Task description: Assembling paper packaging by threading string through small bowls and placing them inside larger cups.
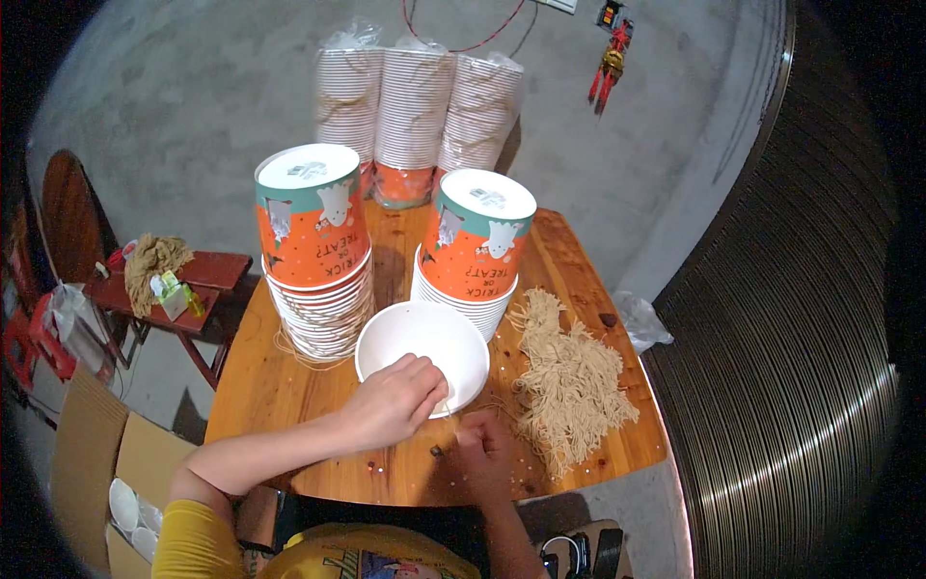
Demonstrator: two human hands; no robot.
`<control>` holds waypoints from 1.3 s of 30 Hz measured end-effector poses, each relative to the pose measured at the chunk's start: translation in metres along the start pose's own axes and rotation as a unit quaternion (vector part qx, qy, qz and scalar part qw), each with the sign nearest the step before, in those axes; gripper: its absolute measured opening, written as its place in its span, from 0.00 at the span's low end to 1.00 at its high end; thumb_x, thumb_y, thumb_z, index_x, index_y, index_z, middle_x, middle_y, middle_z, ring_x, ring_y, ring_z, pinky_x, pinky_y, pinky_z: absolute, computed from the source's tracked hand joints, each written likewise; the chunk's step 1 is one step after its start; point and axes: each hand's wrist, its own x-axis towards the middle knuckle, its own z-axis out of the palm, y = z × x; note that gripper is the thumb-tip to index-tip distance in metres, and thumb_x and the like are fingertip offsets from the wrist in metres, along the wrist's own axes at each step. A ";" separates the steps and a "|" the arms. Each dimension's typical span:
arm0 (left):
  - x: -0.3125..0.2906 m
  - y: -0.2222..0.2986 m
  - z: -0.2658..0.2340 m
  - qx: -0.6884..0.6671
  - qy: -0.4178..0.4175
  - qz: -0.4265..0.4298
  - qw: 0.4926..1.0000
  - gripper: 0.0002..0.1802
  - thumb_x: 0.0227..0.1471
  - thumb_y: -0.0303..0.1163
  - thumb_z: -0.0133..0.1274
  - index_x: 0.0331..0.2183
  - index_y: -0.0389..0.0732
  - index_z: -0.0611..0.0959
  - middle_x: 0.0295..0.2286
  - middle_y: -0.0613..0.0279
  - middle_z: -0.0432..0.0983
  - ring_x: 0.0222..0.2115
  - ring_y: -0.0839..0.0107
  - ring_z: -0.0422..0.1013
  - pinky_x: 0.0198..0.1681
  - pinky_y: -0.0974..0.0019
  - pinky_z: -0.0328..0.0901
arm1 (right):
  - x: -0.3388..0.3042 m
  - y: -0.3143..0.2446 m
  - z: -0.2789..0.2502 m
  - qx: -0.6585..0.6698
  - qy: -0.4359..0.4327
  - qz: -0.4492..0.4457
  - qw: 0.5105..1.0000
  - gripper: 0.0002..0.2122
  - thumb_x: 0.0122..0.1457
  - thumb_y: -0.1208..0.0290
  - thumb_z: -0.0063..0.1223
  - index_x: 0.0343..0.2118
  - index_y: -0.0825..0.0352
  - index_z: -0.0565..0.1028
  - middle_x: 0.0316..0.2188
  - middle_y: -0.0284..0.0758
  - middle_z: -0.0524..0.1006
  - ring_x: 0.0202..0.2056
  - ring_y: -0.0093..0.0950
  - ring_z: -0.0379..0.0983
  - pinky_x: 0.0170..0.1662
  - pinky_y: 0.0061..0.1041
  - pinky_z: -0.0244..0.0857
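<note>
A paper bucket (415, 328), white inside, stands with its mouth toward me at the near middle of the table. Over its near rim, my left hand (397, 398) is closed, fingers curled into the mouth; its thumb is hidden. To the right and a little nearer, my right hand (484, 446) is pinched on a thin tan cord (449, 407) that runs up to the rim by the left fingertips. Right of my right hand lies a loose heap of tan cords (574, 386). Behind the bucket rise a left stack (313, 227) and a right stack (475, 241) of upturned orange printed buckets.
Three tall wrapped stacks of buckets (415, 106) stand at the wooden table's (318, 425) far end. A red bench (217, 270) with another cord bundle (154, 265) is to the left. An open carton (145, 449) sits lower left; a ribbed shutter (772, 367) is on the right.
</note>
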 end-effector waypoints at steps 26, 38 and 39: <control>-0.023 0.018 0.001 -0.026 0.044 -0.074 0.996 0.06 0.46 0.36 0.53 0.22 0.47 0.81 0.15 0.66 0.69 0.24 0.68 0.68 0.48 0.60 0.52 | 0.072 -0.048 0.002 -0.230 -0.047 -0.188 0.954 0.06 0.59 0.72 0.49 0.37 0.67 0.73 0.29 0.35 0.76 0.29 0.23 0.72 0.35 0.22 0.66; -0.019 0.015 -0.003 0.062 0.011 0.005 0.998 0.06 0.40 0.31 0.53 0.27 0.43 0.78 0.19 0.67 0.68 0.30 0.68 0.68 0.50 0.53 0.50 | 0.084 -0.046 -0.015 -0.363 0.075 -0.279 0.886 0.07 0.58 0.73 0.43 0.33 0.69 0.73 0.30 0.41 0.74 0.33 0.37 0.72 0.37 0.31 0.65; -0.019 0.015 -0.006 0.060 0.009 0.007 0.998 0.06 0.40 0.31 0.53 0.27 0.43 0.78 0.19 0.67 0.68 0.30 0.68 0.68 0.50 0.53 0.50 | 0.086 -0.041 -0.020 -0.365 0.067 -0.286 0.883 0.06 0.58 0.73 0.44 0.33 0.69 0.73 0.30 0.41 0.75 0.33 0.36 0.73 0.36 0.30 0.66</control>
